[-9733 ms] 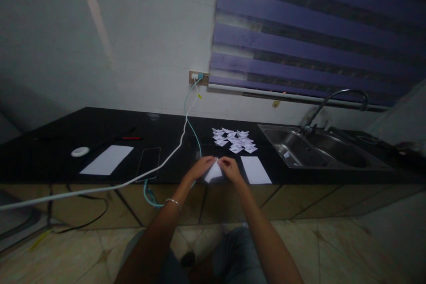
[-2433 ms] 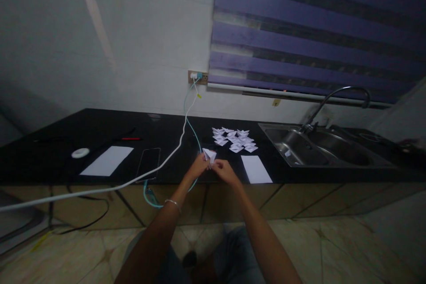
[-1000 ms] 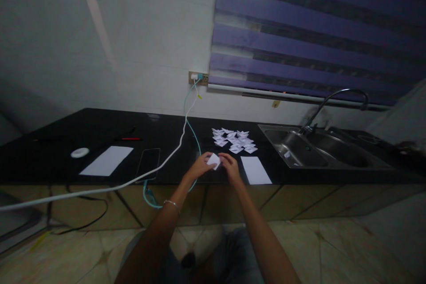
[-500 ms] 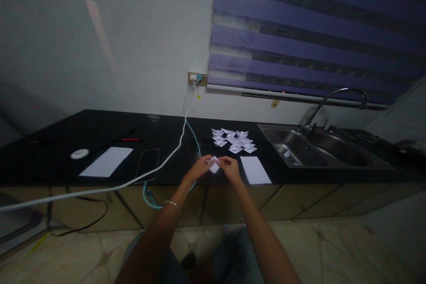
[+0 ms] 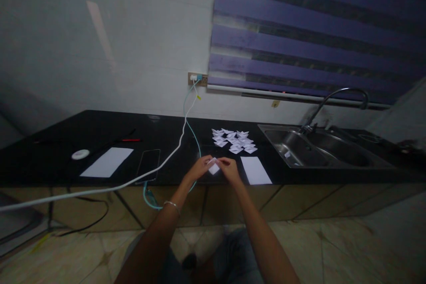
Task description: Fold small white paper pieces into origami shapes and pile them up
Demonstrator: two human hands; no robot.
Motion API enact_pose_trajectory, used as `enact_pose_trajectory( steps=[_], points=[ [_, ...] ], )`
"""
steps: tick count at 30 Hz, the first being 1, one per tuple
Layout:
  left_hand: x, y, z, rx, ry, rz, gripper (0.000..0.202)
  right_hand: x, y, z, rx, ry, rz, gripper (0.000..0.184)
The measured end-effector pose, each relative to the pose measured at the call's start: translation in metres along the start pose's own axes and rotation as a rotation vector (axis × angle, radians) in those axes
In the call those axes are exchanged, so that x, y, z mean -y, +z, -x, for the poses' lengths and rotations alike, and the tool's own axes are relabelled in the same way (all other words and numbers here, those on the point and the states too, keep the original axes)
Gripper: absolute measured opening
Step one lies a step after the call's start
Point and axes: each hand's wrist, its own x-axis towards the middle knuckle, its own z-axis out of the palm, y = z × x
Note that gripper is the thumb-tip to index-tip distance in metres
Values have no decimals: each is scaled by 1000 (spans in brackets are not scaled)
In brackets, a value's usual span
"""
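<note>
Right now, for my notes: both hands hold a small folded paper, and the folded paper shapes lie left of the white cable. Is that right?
The side is wrong: in the head view the folded paper shapes lie right of the white cable. The rest holds.

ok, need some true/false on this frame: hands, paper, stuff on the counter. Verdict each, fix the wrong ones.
1. The left hand and right hand are both on the small folded paper. True.
2. The bracelet is on the right arm. False: the bracelet is on the left arm.
3. The group of folded paper pieces lies on the counter, left of the sink. True.
4. The round white object is beside the right-hand sheet. False: the round white object is beside the left-hand sheet.
5. A white plug is in the wall outlet. True.
</note>
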Motion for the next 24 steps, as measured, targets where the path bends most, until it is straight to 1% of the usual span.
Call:
enact_pose_trajectory(
  steps=[5,11,14,16,18,20,24],
  points=[
    [-4,2,1,18,-40,68,37,1,-2,2,-16,-19,11,25],
    [-8,4,3,7,-47,35,34,5,-2,5,81,-15,-24,24],
    [-8,4,4,4,-27,-20,33,6,2,4,128,-15,2,26],
    [-8,3,4,3,-3,-64,33,5,4,3,136,-11,22,27],
    [-7,3,3,-2,19,-73,34,3,5,2,125,-8,29,27],
    [-5,3,2,-2,12,-40,34,0,3,1,87,-12,17,25],
    [-1,6,2,26,-108,49,41,-3,-2,0,-61,-17,-28,24]
  ],
)
